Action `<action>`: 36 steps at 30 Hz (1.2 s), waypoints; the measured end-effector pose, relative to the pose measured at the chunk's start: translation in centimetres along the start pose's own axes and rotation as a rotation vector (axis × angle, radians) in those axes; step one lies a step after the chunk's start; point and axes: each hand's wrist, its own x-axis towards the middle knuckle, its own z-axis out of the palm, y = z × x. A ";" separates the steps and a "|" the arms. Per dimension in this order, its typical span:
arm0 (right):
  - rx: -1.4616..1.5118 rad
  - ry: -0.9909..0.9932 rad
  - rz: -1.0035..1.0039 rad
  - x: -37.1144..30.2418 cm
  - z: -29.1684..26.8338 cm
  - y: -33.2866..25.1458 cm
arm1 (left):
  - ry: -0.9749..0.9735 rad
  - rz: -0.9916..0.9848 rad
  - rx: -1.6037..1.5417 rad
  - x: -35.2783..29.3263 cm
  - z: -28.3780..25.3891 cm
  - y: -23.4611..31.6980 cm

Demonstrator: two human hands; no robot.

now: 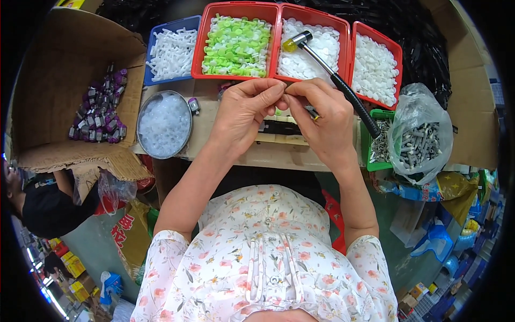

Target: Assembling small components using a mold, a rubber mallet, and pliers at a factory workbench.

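Observation:
My left hand [249, 107] and my right hand [322, 110] meet over the workbench [209, 137]. Both pinch with thumb and forefinger, fingertips nearly touching. Whatever lies between them is too small or hidden to make out. By the right palm shows a small dark piece with a yellow band [313, 112]; I cannot tell whether that hand holds it. Below the hands lies a dark strip-shaped part [281, 127]. Just beyond them is a mallet [343, 86] with a black grip and a yellow-tipped head, resting across the red trays.
Behind stand a blue tray [147, 75] of white pins and a red tray [236, 75] of green-and-white pieces. Left are a round tin [189, 131] of clear pieces and a cardboard box [48, 53] of purple-grey parts. A green tray [375, 165] and plastic bag [421, 107] hold metal parts.

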 end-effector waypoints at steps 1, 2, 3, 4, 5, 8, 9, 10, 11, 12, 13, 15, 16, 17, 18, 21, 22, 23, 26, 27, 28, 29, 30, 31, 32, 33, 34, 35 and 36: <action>0.003 -0.009 0.017 -0.1 0.0 0.1 | 0.003 0.004 0.015 0.0 0.1 0.0; 0.003 -0.018 0.036 -0.2 0.0 0.2 | 0.002 0.002 0.017 -0.1 0.4 0.2; 0.004 -0.015 0.037 -0.3 -0.1 0.3 | 0.030 0.037 0.171 -0.2 0.8 0.5; 0.029 -0.013 0.090 -0.4 -0.3 0.4 | 0.057 0.072 0.326 -0.2 1.0 0.6; 0.055 -0.012 0.144 -0.5 -0.5 0.5 | 0.056 0.070 0.329 -0.1 0.8 0.8; 0.028 0.004 0.152 -0.8 -1.5 1.2 | -0.031 0.344 0.991 0.7 0.2 1.5; 0.044 0.004 0.174 -1.0 -1.7 1.4 | -0.133 0.382 1.325 1.0 0.2 1.7; 0.046 0.007 0.176 -1.2 -1.9 1.6 | -0.243 0.414 1.658 1.3 0.3 1.8; 0.032 -0.005 0.184 -1.5 -2.2 1.8 | -0.245 0.414 1.661 1.6 0.6 1.8; 0.018 -0.016 0.192 -1.7 -2.3 2.0 | -0.263 0.345 1.685 1.9 1.1 1.8; 0.018 -0.013 0.193 -1.9 -2.5 2.1 | -0.282 0.276 1.708 2.2 1.4 1.8; 0.015 -0.032 0.216 -2.2 -2.8 2.3 | -0.315 0.299 1.797 2.9 1.4 1.6; 0.013 -0.029 0.219 -2.4 -2.8 2.4 | -0.342 0.323 1.884 3.1 1.4 1.4; 0.026 -0.032 0.223 -2.5 -2.9 2.5 | -0.345 0.323 1.885 3.1 1.3 1.2; 0.039 -0.036 0.226 -2.6 -2.9 2.5 | -0.339 0.337 1.895 3.1 1.3 1.0; 0.043 -0.043 0.245 -2.8 -3.0 2.5 | -0.337 0.363 1.906 3.1 1.0 0.8; 0.042 -0.043 0.245 -2.9 -3.0 2.5 | -0.338 0.374 1.907 3.0 1.0 0.8; 0.045 -0.045 0.247 -2.9 -3.0 2.5 | -0.339 0.375 1.906 3.0 0.9 0.8; 0.062 -0.043 0.240 -3.1 -2.7 2.4 | -0.267 0.341 1.902 2.8 0.8 1.0; 0.076 -0.037 0.234 -3.1 -2.6 2.3 | -0.283 0.402 1.742 2.5 0.8 1.5; 0.075 -0.039 0.233 -3.2 -2.4 2.1 | -0.296 0.458 1.579 2.1 0.8 1.9; 0.114 -0.045 0.240 -3.2 -2.3 1.7 | -0.295 0.458 1.577 1.6 0.9 2.4; 0.152 -0.051 0.248 -3.2 -2.2 1.4 | -0.225 0.245 1.276 1.0 1.0 2.9; 0.151 -0.053 0.248 -3.1 -2.1 0.9 | -0.156 0.042 0.968 0.5 0.9 3.1; 0.176 -0.064 0.257 -2.9 -2.1 0.3 | -0.149 0.045 0.965 0.0 0.6 3.3; 0.201 -0.074 0.268 -2.7 -2.0 -0.1 | -0.157 -0.002 0.780 -0.4 0.3 3.3; 0.202 -0.079 0.263 -2.7 -1.8 -0.3 | -0.165 -0.046 0.595 -0.7 0.0 3.3; 0.224 -0.090 0.267 -2.7 -1.8 -0.5 | -0.161 -0.043 0.591 -1.0 -0.3 3.2; 0.245 -0.101 0.272 -2.6 -1.7 -0.7 | -0.151 -0.050 0.552 -1.1 -0.5 3.0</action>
